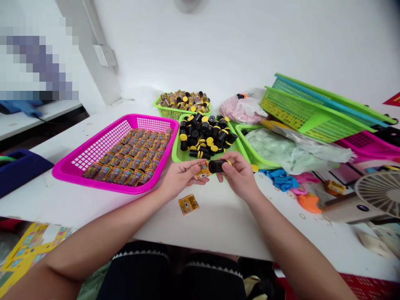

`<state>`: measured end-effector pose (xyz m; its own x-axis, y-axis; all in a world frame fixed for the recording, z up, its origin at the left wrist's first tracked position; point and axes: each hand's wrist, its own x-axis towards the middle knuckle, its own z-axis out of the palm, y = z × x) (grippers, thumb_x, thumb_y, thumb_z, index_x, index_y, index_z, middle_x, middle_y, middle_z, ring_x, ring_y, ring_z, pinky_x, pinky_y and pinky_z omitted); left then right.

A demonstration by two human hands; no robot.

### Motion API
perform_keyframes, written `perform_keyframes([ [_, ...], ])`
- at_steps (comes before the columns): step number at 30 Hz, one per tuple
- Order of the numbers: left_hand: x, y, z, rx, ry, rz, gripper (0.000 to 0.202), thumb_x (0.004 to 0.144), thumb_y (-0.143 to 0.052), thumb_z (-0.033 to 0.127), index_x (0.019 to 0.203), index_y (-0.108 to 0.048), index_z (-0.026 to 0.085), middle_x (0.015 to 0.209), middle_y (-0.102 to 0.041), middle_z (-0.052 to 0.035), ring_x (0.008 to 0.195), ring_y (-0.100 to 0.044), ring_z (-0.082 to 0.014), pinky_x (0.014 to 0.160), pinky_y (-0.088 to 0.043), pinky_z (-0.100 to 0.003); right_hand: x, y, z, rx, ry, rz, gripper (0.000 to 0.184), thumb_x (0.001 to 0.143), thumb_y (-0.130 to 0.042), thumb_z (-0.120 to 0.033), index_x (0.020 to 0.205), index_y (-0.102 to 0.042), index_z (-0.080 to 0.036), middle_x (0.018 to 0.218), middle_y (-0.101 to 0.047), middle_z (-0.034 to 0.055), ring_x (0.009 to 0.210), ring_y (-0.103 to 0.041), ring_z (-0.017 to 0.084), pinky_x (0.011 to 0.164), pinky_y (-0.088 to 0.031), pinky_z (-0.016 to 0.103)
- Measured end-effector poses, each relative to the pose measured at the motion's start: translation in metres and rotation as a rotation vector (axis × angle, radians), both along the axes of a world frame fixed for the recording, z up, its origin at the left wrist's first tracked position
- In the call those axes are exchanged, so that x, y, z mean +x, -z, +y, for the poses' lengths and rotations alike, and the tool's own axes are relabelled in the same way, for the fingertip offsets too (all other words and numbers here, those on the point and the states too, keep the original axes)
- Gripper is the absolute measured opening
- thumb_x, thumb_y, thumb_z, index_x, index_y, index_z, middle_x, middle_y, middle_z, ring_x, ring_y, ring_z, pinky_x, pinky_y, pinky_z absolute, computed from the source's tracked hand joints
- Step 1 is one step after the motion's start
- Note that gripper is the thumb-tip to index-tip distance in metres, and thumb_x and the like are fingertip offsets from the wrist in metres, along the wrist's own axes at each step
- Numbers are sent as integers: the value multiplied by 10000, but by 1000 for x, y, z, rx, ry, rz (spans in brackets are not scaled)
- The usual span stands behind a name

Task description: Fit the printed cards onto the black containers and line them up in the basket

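dark lap [137, 275] — white table [218, 225] — white wall [237, 46] — right hand [239, 177], black capsule [216, 166]

Surface [215, 225] free in front of left hand [179, 179] & right hand [239, 177], only sm. yellow packet [188, 204] in way. Fwd blocked by green basket [175, 146], L by magenta tray [93, 143]. R side: blue gloves [279, 179], fan [381, 191] further out.

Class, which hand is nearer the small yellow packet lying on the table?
The left hand is nearer, just beyond the yellow packet, slightly left; the right hand is farther, well off to its right.
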<state>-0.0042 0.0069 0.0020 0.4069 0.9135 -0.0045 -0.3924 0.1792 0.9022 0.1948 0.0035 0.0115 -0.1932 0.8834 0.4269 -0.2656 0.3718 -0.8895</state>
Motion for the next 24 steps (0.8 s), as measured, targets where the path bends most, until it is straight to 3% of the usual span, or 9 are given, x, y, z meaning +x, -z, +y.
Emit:
perform_keyframes([
  [5, 0, 2, 0, -4, 32, -3, 653, 678, -817, 567, 1129, -722, 104, 899, -784, -119, 774, -766, -209, 760, -634, -307, -3, -6, 1, -109, 1, 1, 246, 825, -753, -422, 906, -629, -225, 635, -593, -57, 435, -539, 79, 416, -420, 214],
  [14, 0, 6, -1, 60, 47, 32, 556, 734, -753, 599, 915, -745, 74, 767, -770, -135, 787, -766, -228, 781, -636, -347, -3, -9, 1, -189, 22, 3, 314, 810, -742, -487, 863, -610, -207, 577, -576, -54, 392, -479, 72, 366, -351, 200],
  [21, 1, 4, -2, 101, 73, 58, 543, 697, -783, 596, 878, -750, 85, 1120, -737, -198, 794, -763, -218, 762, -638, -335, -6, -10, 0, -283, 50, 9, 370, 797, -732, -536, 845, -588, -198, 604, -572, -39, 397, -423, 62, 351, -309, 199],
  [24, 1, 3, -2, 72, 84, 50, 609, 700, -778, 606, 1023, -742, 91, 1018, -763, -179, 757, -761, -215, 748, -634, -343, -6, -10, 0, -295, 51, -2, 378, 789, -740, -539, 832, -582, -199, 587, -548, -51, 392, -412, 57, 354, -292, 195],
])
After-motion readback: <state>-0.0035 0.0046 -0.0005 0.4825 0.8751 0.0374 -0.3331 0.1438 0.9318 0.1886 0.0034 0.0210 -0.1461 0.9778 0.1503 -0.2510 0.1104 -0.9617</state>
